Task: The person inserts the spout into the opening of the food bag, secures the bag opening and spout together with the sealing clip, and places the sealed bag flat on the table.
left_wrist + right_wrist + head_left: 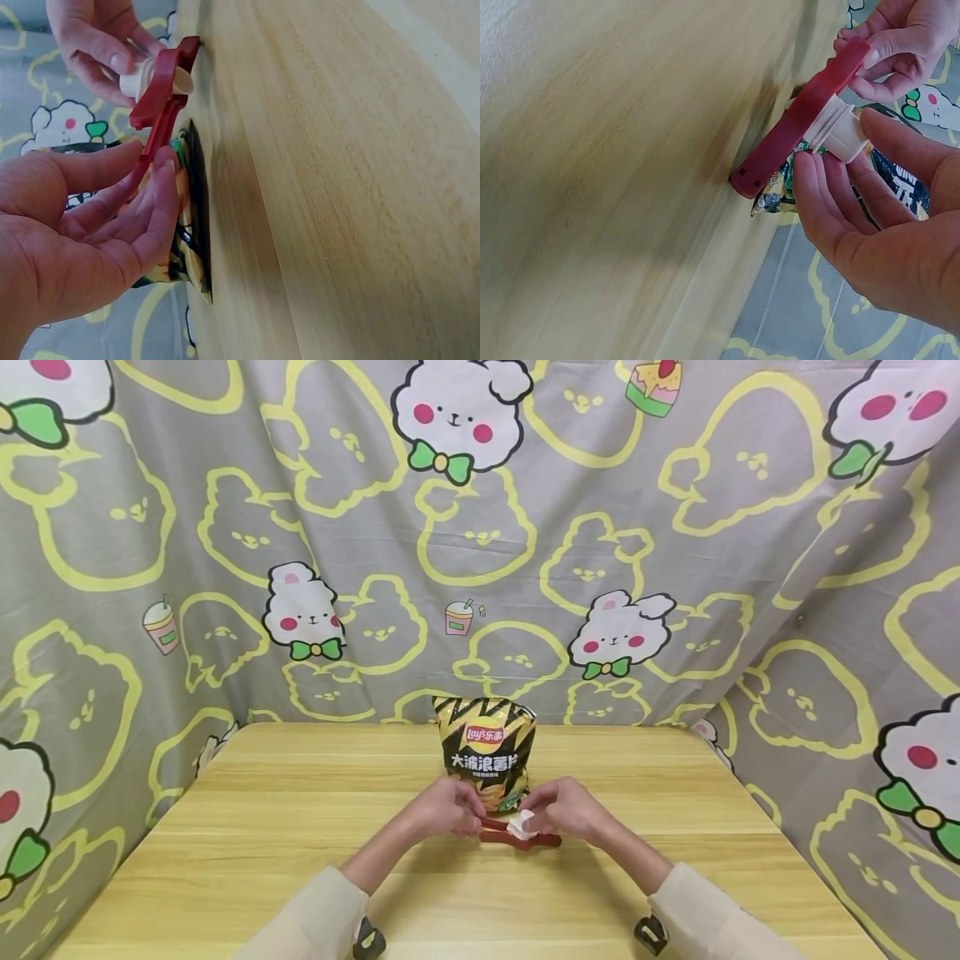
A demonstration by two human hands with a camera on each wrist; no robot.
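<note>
Left forearm [386, 847]: slanted inward toward the table's [300, 860] far edge
Right forearm [633, 853]: mirrored it, angled inward
Left hand [452, 807]: pinched between thumb and fingertips, other fingers loosely curved
Right hand [566, 810]: gripped, thumb opposing bent fingers, near the left

Head view high (2 wrist close-ups)

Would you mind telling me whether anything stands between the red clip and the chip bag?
Nothing visible does: the chip bag stands just beyond the red clip in the head view. The left hand pinches the clip's end; the right hand holds its white spout.
</note>
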